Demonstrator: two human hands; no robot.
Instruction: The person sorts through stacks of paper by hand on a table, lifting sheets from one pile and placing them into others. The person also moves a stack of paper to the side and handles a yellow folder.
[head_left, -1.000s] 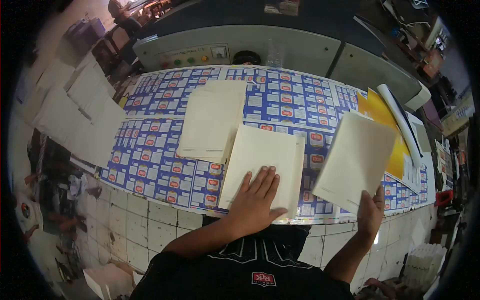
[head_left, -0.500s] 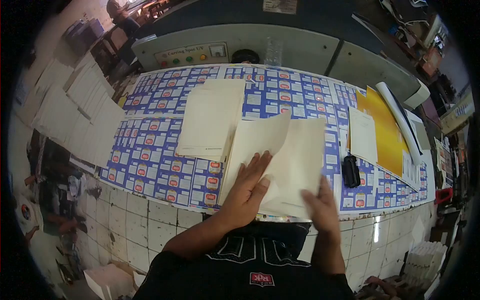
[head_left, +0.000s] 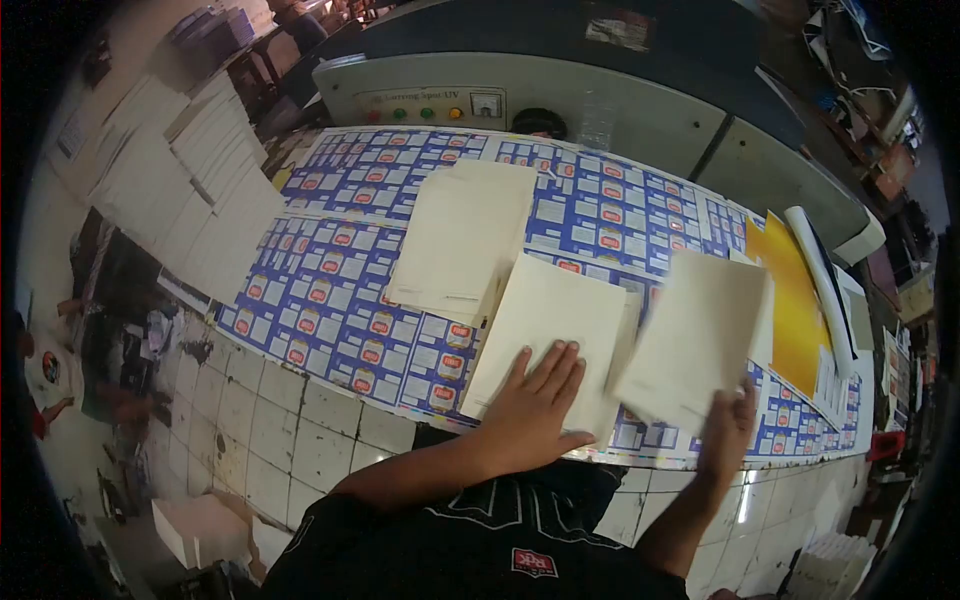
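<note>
My left hand lies flat, fingers a little spread, on a stack of cream paper at the front middle of the table. My right hand pinches the lower right corner of a cream sheet, which is blurred and held to the right of that stack. Whether it is one sheet or a few together, I cannot tell. A second pile of cream paper, with a small line of print along its lower edge, rests just beyond and left of the first.
Blue printed sheets cover the table. Behind it stands a grey machine with coloured buttons. Tall white paper stacks rise at the left. A yellow sheet and a white roll lie at the right.
My right hand has moved right with the cream sheet, off the stack. My left hand has flattened on the paper. The view has shifted, and the black object on the right is now hidden.
</note>
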